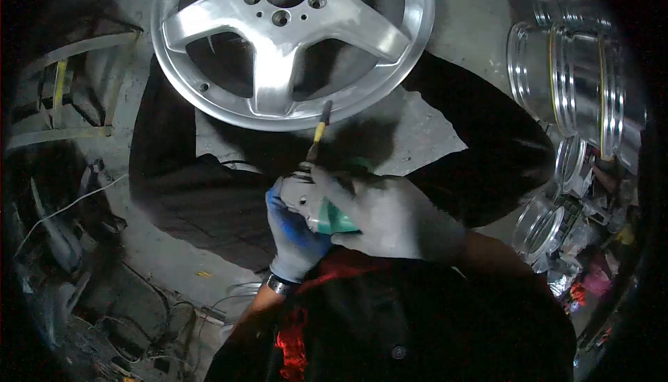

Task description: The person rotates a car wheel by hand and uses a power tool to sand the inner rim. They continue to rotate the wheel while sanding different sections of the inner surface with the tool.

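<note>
A bare-metal car wheel rim with broad spokes lies in front of me, its lower edge between my legs. Both gloved hands meet round a die grinder with a green and grey body, close to my lap. My left hand, in a grey and blue glove, wraps the grinder's left side. From the right, my right hand closes over the body, hiding much of it. A slim shaft with a yellow band points away from me, its dark tip overlapping the rim's lower lip.
Polished rims are stacked at the right, above smaller metal rings and a heap of scraps. Another rim stands at the left. Cables and dark clutter cover the lower-left floor. My bent legs flank the work.
</note>
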`<action>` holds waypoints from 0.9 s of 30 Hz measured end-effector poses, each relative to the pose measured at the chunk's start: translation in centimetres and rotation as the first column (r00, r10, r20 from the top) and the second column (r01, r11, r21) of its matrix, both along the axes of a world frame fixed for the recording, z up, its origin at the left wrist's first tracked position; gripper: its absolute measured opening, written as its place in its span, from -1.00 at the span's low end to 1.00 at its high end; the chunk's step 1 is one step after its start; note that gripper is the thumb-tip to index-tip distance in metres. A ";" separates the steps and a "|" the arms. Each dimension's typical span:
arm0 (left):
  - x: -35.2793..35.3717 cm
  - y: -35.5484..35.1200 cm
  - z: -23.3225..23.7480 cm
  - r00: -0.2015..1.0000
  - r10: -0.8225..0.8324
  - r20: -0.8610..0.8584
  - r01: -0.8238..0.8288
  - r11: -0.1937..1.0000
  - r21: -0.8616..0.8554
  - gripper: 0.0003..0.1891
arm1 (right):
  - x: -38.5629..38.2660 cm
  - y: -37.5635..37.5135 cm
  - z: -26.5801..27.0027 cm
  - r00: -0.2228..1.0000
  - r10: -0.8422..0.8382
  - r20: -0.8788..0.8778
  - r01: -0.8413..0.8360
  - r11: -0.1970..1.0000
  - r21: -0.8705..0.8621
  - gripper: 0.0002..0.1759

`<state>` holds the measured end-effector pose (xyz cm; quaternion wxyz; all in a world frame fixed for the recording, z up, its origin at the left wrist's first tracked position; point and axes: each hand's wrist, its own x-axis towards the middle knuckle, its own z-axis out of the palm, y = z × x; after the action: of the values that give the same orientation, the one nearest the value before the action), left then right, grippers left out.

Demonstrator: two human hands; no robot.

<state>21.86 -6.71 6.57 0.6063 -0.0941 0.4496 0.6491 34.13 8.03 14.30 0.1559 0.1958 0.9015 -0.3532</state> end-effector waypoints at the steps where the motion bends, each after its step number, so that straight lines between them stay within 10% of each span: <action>1: 0.5 0.8 0.7 0.917 -0.112 -0.382 0.092 0.993 -0.071 -0.59 | 0.7 0.1 -0.2 1.000 0.006 0.002 -0.006 1.000 0.001 0.09; 5: -1.2 0.5 0.0 0.840 0.104 0.532 -0.154 0.987 0.049 -0.66 | 0.5 0.0 -1.1 0.992 -0.014 -0.124 0.009 0.999 -0.040 0.05; 9: -1.9 -0.9 0.3 0.896 0.212 0.390 -0.210 0.976 -0.048 -0.61 | -1.2 -0.6 -2.2 0.976 0.026 -0.215 -0.032 0.999 -0.029 0.02; 11: -1.7 -1.9 -0.6 0.994 0.111 -0.006 -0.111 0.987 -0.118 -0.60 | -1.5 0.2 -1.7 0.987 0.037 -0.159 -0.050 0.996 -0.079 0.03; 16: -1.4 2.1 1.3 0.819 0.148 0.555 -0.125 0.989 -0.079 -0.61 | 0.5 1.9 -0.9 0.992 0.026 -0.122 -0.041 0.992 -0.118 0.05; 27: -2.2 0.6 1.2 0.903 0.226 0.365 -0.208 0.974 -0.087 -0.54 | -1.5 1.3 -2.6 0.969 0.056 -0.242 -0.077 0.994 -0.079 0.09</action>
<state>19.68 -6.07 7.80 0.6021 -0.2788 0.3280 0.6724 32.62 9.31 11.71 0.0661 0.1144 0.9033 -0.4081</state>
